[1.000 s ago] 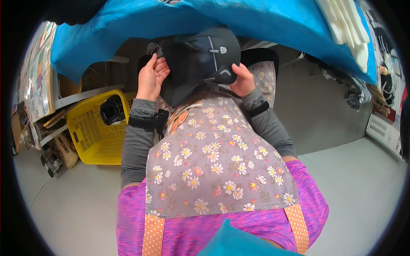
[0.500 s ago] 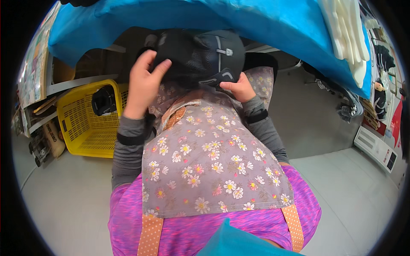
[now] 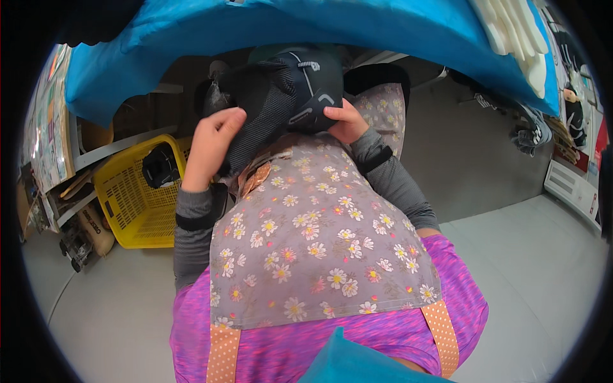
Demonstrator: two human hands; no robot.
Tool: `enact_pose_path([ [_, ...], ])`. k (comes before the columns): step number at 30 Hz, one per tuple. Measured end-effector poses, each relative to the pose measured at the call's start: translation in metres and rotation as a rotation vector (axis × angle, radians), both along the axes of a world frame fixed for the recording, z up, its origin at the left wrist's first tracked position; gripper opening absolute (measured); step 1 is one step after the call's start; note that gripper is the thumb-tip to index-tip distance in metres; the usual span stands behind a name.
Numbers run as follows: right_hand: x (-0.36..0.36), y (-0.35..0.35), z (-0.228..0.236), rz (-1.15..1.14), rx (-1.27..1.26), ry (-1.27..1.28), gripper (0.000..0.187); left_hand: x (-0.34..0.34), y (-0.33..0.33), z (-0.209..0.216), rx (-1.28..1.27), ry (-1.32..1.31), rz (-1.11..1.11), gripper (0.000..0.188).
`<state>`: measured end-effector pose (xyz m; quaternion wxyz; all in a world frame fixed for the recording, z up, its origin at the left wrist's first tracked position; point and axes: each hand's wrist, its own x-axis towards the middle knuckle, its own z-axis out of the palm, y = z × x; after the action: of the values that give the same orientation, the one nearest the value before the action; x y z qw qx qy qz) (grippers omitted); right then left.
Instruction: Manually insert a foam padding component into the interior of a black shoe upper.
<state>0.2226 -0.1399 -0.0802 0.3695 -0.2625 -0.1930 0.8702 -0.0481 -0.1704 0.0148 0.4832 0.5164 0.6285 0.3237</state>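
Observation:
A black bag with grey piping, a small light cord fitting and a mesh panel lies across my lap, below the edge of the blue-covered table. My left hand is closed at the left side of the mesh panel, thumb and forefinger together, the other fingers partly hidden. On the right, my right hand grips the bag's near right edge, thumb on top and fingers out of sight beneath. A flowered grey apron covers my front and reaches under the bag.
A yellow plastic basket with a black item in it stands to my left. The blue table cover hangs ahead. White gloves lie at the far right, dark gloves hang below, and a white heater-like unit stands by the right wall.
The bag has turned and shifted slightly left, and its mesh panel now spreads wider towards my left hand. My left hand has come lower; my right hand has moved a little left with the bag.

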Motion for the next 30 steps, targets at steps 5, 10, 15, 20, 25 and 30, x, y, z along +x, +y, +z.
enact_pose_path([
  [5, 0.002, 0.003, 0.005, 0.099, -0.043, 0.055, 0.049, 0.002, -0.009, 0.012, -0.199, 0.152, -0.302, 0.061],
  [10, -0.003, -0.003, 0.003, 0.098, 0.035, -0.07, 0.047, 0.006, -0.017, -0.003, 0.075, 0.669, -0.638, 0.081],
  [15, -0.002, -0.005, 0.004, -0.03, 0.017, -0.062, 0.047, 0.0, -0.022, 0.004, 0.305, 0.214, -0.308, 0.068],
  [20, -0.003, -0.006, 0.008, -0.034, 0.001, -0.038, 0.046, -0.004, -0.04, -0.025, 0.128, -0.432, -0.014, 0.051],
  [25, -0.001, -0.003, 0.012, -0.01, -0.041, -0.059, 0.046, 0.027, -0.027, -0.003, 0.08, -0.082, -0.019, 0.027],
  [30, -0.003, -0.012, 0.029, -0.074, 0.13, -0.087, 0.049, 0.041, 0.006, 0.042, 0.455, 0.139, 0.129, 0.019],
])
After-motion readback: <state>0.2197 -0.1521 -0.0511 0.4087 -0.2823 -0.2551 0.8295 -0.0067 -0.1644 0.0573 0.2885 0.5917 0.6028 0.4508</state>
